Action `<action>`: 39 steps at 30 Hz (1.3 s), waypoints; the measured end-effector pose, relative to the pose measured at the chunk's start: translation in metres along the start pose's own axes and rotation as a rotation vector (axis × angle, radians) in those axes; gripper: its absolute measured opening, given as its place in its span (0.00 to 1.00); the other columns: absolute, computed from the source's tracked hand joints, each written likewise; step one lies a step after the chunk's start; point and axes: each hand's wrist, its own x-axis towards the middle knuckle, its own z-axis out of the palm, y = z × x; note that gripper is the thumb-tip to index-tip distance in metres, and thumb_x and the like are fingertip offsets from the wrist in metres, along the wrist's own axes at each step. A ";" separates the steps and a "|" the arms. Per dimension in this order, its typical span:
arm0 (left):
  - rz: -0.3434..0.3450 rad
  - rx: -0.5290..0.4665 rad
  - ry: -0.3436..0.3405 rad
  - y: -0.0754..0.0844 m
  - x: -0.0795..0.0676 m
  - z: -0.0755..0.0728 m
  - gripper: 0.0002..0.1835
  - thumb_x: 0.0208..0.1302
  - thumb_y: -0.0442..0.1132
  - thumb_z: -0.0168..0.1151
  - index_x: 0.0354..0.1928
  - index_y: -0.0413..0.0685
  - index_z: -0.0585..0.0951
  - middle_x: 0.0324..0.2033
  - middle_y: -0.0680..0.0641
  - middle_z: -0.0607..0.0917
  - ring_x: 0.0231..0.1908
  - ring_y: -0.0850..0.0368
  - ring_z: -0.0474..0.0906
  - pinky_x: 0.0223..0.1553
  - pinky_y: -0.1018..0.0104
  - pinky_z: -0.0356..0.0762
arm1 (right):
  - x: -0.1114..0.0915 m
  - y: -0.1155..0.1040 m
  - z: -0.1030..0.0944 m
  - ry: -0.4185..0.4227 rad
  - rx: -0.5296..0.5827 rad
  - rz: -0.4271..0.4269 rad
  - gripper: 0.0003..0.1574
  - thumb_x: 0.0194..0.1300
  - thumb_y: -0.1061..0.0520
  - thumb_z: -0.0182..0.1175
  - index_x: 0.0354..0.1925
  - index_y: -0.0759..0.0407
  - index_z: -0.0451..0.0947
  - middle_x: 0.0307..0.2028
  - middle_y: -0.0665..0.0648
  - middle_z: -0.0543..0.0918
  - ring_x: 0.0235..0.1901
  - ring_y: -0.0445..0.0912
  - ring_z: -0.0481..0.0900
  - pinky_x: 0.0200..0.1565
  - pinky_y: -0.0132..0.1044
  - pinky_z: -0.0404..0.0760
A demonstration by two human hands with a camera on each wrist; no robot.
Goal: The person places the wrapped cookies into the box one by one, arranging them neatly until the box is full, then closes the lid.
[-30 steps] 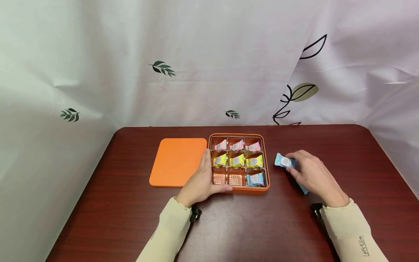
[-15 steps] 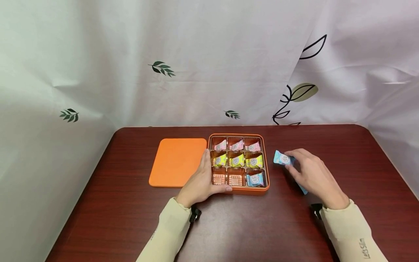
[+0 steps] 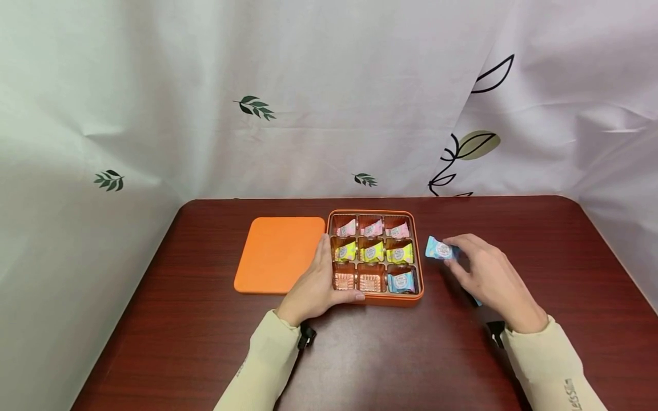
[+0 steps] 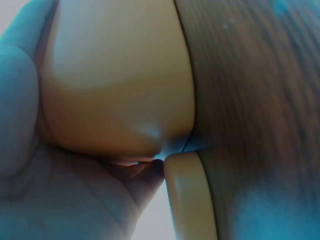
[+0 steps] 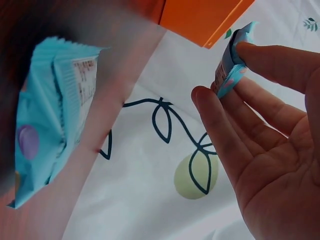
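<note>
An orange box [image 3: 392,299] with a divided tray stands mid-table in the head view. Pink candies [image 3: 371,228] fill its back row and yellow ones [image 3: 372,251] its middle row. One blue candy [image 3: 401,282] lies in the front right compartment; the other two front compartments are bare. My left hand [image 3: 312,288] rests against the box's left side, fingers straight, thumb along the front. To the right of the box, my right hand [image 3: 485,274] pinches a blue wrapped candy [image 3: 438,249] between thumb and fingertips, above the table. Another blue candy [image 5: 55,120] lies beneath that hand, mostly hidden in the head view.
The orange lid [image 3: 280,254] lies flat on the table, close to the box's left side. A dark red wooden table [image 3: 380,354] extends around everything. White cloth [image 3: 329,114] printed with leaves hangs behind the table and along its sides.
My right hand has shifted slightly left, carrying the pinched blue candy a little nearer the box. The candy beneath that hand shows less now. My left hand and the box have stayed put.
</note>
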 end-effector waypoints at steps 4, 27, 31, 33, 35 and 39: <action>-0.004 0.001 -0.003 0.000 0.000 0.000 0.74 0.52 0.72 0.69 0.78 0.40 0.31 0.79 0.39 0.33 0.77 0.52 0.34 0.72 0.53 0.55 | -0.001 -0.002 0.002 0.006 0.007 -0.004 0.21 0.56 0.66 0.70 0.50 0.65 0.82 0.45 0.59 0.84 0.33 0.49 0.78 0.34 0.47 0.77; -0.001 -0.009 -0.007 0.000 0.000 -0.001 0.73 0.53 0.71 0.69 0.78 0.40 0.31 0.79 0.40 0.33 0.77 0.52 0.33 0.72 0.53 0.54 | 0.001 -0.019 0.005 -0.020 0.007 -0.021 0.22 0.56 0.64 0.71 0.51 0.64 0.81 0.46 0.58 0.83 0.36 0.50 0.79 0.37 0.48 0.80; -0.006 -0.006 -0.012 0.001 0.000 -0.001 0.73 0.52 0.72 0.69 0.78 0.41 0.31 0.79 0.39 0.33 0.77 0.52 0.33 0.73 0.53 0.53 | 0.001 -0.023 0.005 -0.031 0.010 -0.018 0.23 0.56 0.64 0.71 0.51 0.64 0.81 0.46 0.58 0.83 0.36 0.49 0.79 0.37 0.48 0.81; -0.008 -0.005 -0.012 0.001 0.000 -0.001 0.73 0.52 0.72 0.68 0.78 0.41 0.31 0.79 0.39 0.33 0.77 0.51 0.34 0.73 0.53 0.54 | 0.001 -0.024 0.005 -0.034 0.013 -0.019 0.23 0.56 0.64 0.72 0.51 0.64 0.81 0.46 0.57 0.83 0.36 0.49 0.79 0.37 0.48 0.81; -0.009 -0.005 -0.012 0.001 0.000 -0.001 0.73 0.52 0.72 0.68 0.78 0.40 0.31 0.79 0.39 0.33 0.77 0.51 0.34 0.72 0.53 0.54 | 0.001 -0.026 0.005 -0.034 0.015 -0.024 0.22 0.57 0.64 0.71 0.51 0.63 0.81 0.46 0.57 0.83 0.37 0.48 0.79 0.37 0.47 0.81; -0.008 -0.003 -0.009 0.001 0.000 0.000 0.73 0.52 0.72 0.68 0.78 0.40 0.31 0.79 0.39 0.33 0.77 0.51 0.34 0.72 0.53 0.54 | 0.001 -0.028 0.006 -0.027 0.017 -0.047 0.22 0.57 0.64 0.71 0.51 0.63 0.81 0.46 0.57 0.83 0.37 0.48 0.79 0.37 0.47 0.80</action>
